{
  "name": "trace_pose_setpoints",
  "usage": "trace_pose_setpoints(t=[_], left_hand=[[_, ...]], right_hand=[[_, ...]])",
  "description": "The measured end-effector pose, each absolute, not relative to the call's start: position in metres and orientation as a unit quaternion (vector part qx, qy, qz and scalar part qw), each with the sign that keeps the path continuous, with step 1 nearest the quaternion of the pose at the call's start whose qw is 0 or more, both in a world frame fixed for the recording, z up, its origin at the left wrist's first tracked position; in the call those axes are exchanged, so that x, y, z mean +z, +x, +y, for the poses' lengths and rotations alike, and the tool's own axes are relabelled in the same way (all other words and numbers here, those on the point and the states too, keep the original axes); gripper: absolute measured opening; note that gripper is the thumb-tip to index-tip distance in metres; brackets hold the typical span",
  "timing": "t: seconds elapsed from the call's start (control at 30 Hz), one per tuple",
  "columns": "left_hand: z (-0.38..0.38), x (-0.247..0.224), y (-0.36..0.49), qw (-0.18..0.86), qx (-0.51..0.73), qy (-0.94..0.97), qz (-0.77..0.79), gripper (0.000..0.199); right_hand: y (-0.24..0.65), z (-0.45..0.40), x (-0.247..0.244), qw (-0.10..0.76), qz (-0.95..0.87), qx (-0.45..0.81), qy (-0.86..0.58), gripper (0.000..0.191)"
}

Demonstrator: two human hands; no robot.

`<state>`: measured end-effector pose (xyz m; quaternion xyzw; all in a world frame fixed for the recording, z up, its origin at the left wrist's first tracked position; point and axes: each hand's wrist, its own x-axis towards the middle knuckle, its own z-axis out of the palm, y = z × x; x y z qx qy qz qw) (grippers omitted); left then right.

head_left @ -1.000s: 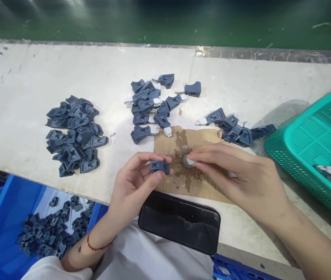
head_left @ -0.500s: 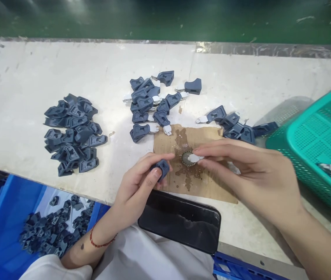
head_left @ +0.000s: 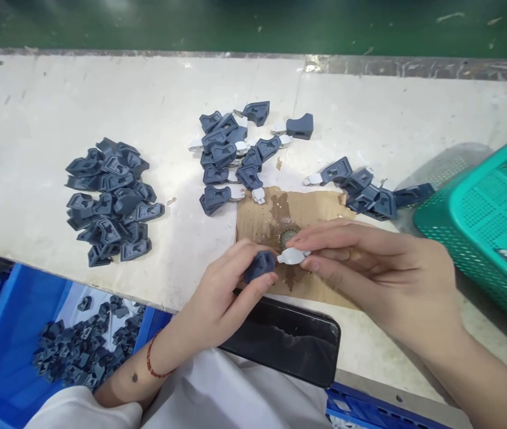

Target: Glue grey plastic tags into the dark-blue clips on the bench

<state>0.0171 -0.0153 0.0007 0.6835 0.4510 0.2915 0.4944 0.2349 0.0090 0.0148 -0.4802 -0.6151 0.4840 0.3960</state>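
My left hand (head_left: 229, 289) grips a dark blue-grey plastic part (head_left: 260, 266) between thumb and fingers. Pinched in my right hand (head_left: 382, 271) is a small light-grey plastic piece (head_left: 293, 256), its narrow end pointing at the dark part. The two pieces are very close; whether they touch I cannot tell. Just behind the light piece, a round toothed cap (head_left: 288, 237) lies on a wet-stained piece of cardboard (head_left: 253, 220), partly hidden by my right fingers. A black phone (head_left: 289, 342) lies below my hands.
Dark parts form a pile (head_left: 110, 202) at left. Dark parts with light pieces attached lie in a middle group (head_left: 224, 152) and a right group (head_left: 364, 190). A green basket (head_left: 472, 220) stands at right. A blue bin (head_left: 3, 339) of small dark parts sits lower left.
My right hand has drawn the light-grey piece off the round cap, toward me and slightly left. My left hand has moved right with the dark part, bringing the two pieces close together.
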Motion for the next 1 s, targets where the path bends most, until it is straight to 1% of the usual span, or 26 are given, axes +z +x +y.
trace_pose_setpoints(t=[0.3, 0.63, 0.83, 1.0], left_hand=[[-0.0116, 0.0012, 0.0193, 0.491, 0.278, 0.704, 0.431, 0.017], [-0.0101, 0.0040, 0.0190, 0.494, 0.259, 0.711, 0.429, 0.017], [-0.0088, 0.0044, 0.0185, 0.504, 0.247, 0.708, 0.428, 0.016], [-0.0080, 0.0043, 0.0180, 0.501, 0.251, 0.709, 0.429, 0.012]], right_hand=[[0.2311, 0.0098, 0.0144, 0.383, -0.609, 0.512, -0.469, 0.011], [0.2342, 0.0094, 0.0180, 0.362, -0.693, 0.421, -0.459, 0.016], [0.2326, 0.0082, 0.0191, 0.350, -0.712, 0.407, -0.452, 0.016], [0.2281, 0.0085, 0.0187, 0.334, -0.726, 0.397, -0.452, 0.022]])
